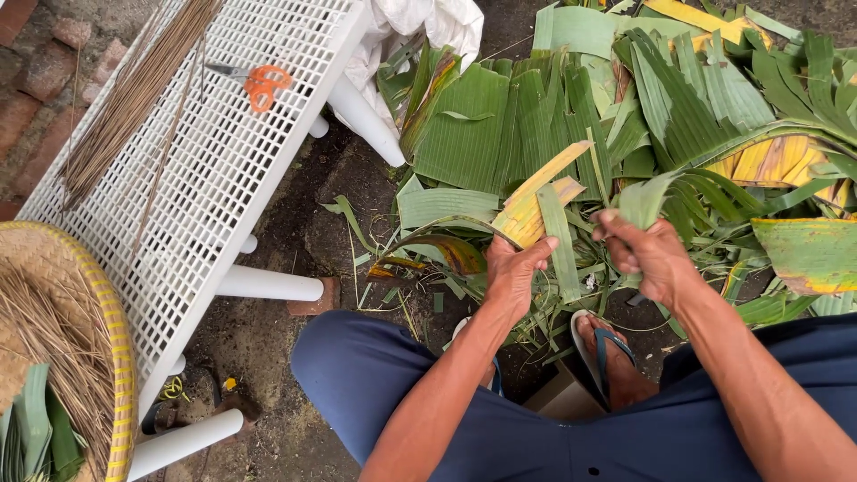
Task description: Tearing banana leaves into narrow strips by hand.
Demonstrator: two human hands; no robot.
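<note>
My left hand (513, 272) grips a long banana leaf strip (544, 192), yellow on one side and green on the other, that rises up and to the right. My right hand (644, 254) is closed on the green part of the same leaf (644, 198) a little to the right. Both hands hover over my knees in dark blue shorts, above a heap of green and yellowed banana leaves (500, 125) on the ground.
A white perforated plastic bench (223, 170) stands at left, bearing orange-handled scissors (259, 85) and a bundle of thin sticks (134, 89). A woven basket with a yellow rim (112, 339) holds dry fibres. My sandalled foot (611, 357) rests on dirt ground.
</note>
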